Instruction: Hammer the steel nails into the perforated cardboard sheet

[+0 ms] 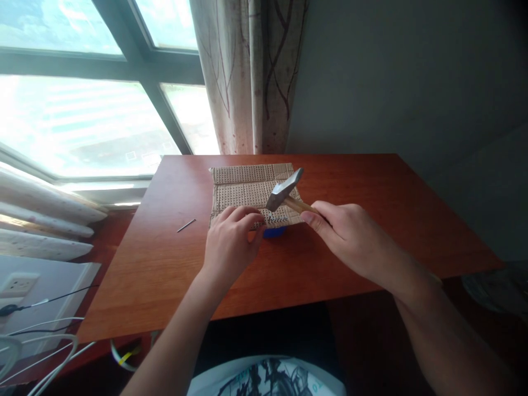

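My right hand (344,231) is closed around the wooden handle of a hammer (284,191). The metal head hangs tilted above a piece of cardboard (243,190) that is covered in rows of small holes. At the cardboard's front edge, the fingers of my left hand (233,234) are curled with thumb and fingertips together; what they pinch, if anything, is too small to make out. Small dark pieces (277,218) stand in the cardboard near those fingertips, below the hammer head. Something blue (274,232) shows under the front edge of the cardboard.
A thin metal rod or nail (186,225) lies on the reddish wooden table (165,264), left of the cardboard. Behind the table hang curtains (251,77), with a bright window to the left. Cables (49,341) and a wall socket (20,285) are at lower left.
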{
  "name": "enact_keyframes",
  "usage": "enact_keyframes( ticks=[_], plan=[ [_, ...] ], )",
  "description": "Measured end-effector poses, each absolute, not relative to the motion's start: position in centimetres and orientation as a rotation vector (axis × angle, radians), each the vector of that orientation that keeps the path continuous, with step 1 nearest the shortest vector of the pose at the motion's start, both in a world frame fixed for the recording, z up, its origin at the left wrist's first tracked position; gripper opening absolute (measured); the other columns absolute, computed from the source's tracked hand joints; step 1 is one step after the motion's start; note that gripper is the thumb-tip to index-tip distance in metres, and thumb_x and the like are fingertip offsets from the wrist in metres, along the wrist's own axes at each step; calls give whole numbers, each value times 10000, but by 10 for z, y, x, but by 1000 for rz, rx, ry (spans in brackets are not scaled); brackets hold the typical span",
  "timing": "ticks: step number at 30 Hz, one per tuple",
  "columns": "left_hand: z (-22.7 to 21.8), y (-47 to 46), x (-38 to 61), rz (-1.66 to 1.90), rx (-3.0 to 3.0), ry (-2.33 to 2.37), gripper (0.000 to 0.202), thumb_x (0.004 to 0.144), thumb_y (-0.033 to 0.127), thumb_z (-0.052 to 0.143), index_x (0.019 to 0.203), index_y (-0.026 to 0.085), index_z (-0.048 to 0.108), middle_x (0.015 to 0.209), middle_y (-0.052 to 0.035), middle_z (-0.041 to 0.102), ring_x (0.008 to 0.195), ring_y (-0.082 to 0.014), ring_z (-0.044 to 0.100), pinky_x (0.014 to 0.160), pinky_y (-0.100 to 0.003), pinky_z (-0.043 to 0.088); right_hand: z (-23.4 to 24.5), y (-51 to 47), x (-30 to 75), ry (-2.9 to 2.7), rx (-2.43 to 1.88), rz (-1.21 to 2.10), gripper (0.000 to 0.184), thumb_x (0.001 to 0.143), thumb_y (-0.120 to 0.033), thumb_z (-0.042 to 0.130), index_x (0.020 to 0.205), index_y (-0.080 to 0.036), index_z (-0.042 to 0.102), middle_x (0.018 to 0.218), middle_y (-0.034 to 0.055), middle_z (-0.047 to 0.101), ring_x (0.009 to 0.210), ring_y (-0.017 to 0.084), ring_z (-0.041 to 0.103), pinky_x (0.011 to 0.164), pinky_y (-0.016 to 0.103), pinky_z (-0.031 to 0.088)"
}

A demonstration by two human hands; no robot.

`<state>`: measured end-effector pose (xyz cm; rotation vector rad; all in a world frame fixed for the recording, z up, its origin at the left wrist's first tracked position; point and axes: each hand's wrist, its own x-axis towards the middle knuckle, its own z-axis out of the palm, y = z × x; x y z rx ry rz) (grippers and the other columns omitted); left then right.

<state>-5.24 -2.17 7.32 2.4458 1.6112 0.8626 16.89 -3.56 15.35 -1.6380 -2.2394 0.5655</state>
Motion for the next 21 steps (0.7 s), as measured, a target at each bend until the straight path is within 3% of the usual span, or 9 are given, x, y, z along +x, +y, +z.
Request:
enact_keyframes(
  ticks=[21],
  plan=[
    [72, -18, -53, 889, 2392, 1536, 113, 891, 244, 619, 918, 235, 728, 1069, -22, 728, 960, -220, 634, 871, -379, 504, 146, -35, 163, -2325, -1693, 540, 398, 1024, -476, 364, 785, -218, 550, 695, 12, 645, 598, 152, 571, 569, 280, 289]
  ],
)
